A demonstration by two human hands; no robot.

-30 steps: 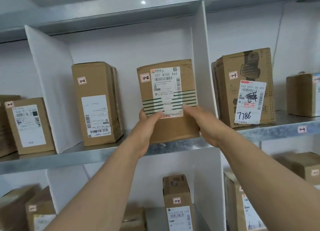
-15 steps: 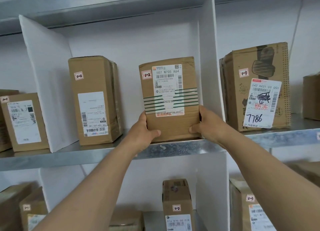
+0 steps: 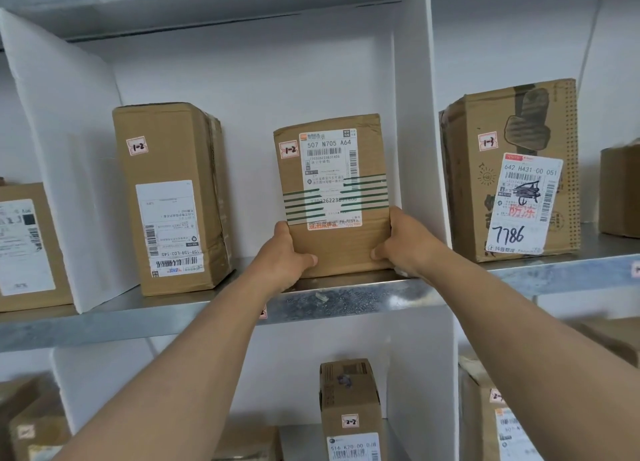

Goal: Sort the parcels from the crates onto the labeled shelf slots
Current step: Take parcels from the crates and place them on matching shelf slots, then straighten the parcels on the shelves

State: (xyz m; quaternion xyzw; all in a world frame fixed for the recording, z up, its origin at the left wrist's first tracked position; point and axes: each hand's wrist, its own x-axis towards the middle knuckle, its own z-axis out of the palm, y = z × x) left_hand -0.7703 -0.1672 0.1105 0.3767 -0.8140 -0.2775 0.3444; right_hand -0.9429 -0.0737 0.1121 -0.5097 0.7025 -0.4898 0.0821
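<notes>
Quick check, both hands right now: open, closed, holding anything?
Left hand: closed on the lower left edge of the 1-2 parcel.
Right hand: closed on the same parcel's lower right edge.

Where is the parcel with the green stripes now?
In the head view, the green-striped parcel stands on the upper metal shelf, mid-frame, held by both hands, between the tall 1-2 box on its left and the white divider on its right.

One head-worn camera faces forward at a metal shelf point(image 3: 346, 299), close up, just beyond both outstretched forearms and hands.
</notes>
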